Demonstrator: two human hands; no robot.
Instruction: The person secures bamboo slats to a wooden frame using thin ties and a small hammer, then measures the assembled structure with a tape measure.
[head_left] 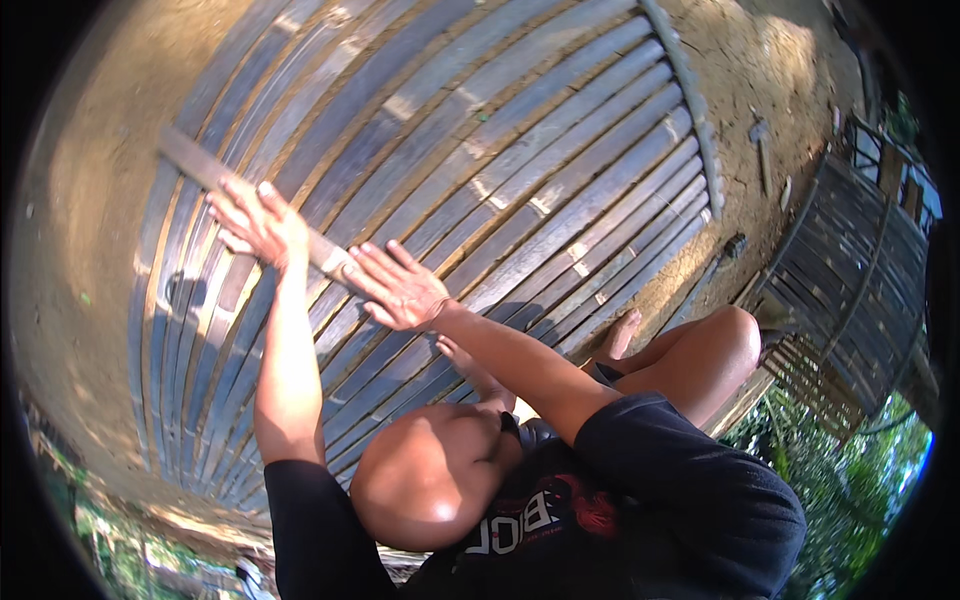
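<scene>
A flat strip of split bamboo [192, 160] lies crosswise over a row of long grey bamboo slats [560, 85]. My left hand [262, 224] rests palm down on the strip, near its middle, with the fingers spread. Against the strip's near end sits my right hand [404, 290], its fingers stretched out and apart. The strip's far end looks blurred and reaches past the slats on the left. The part of the strip under my left palm is hidden.
A bamboo crosspiece [690, 100] runs along the slats' right ends. Beyond it a hammer-like tool [763, 155] lies on bare earth. A slatted bamboo structure [840, 255] stands at the right. My bent knees and bare foot [622, 333] are beside the slats.
</scene>
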